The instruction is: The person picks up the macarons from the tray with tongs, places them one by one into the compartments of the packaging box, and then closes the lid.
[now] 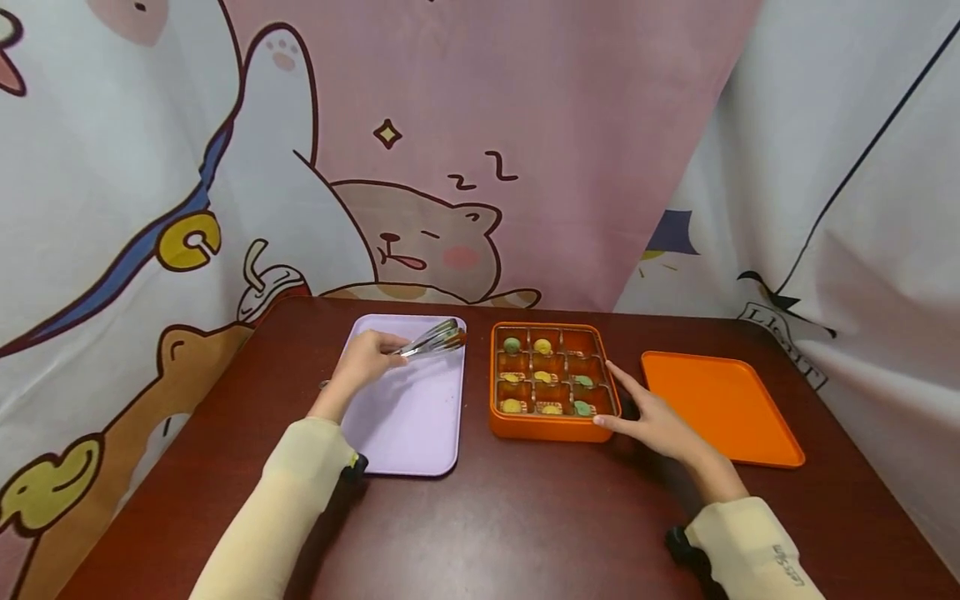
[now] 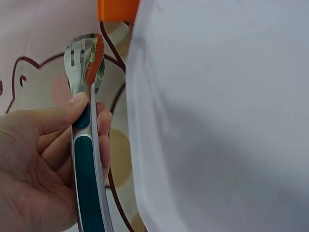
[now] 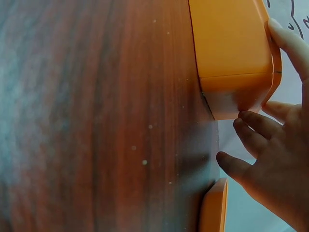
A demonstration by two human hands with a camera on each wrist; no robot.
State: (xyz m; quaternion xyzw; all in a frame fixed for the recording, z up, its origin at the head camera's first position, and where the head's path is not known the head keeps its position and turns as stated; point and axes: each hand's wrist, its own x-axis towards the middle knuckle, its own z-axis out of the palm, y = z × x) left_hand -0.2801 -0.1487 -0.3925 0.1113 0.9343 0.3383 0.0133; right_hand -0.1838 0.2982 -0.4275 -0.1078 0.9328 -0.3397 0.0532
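My left hand grips a pair of metal tongs with teal handle inlays, thumb on one arm and fingers on the other. Their tips, one fork-shaped, are close together over the lilac tray. I cannot make out anything held between them. In the middle stands an orange box divided into several compartments, with small yellow and green rounded pieces inside. Against the box's right side and near corner, my right hand rests its thumb and fingertips, the fingers spread and fairly straight.
An orange tray or lid lies flat on the right, close to my right forearm. All of it stands on a dark reddish-brown table. A printed cartoon curtain hangs behind the far edge.
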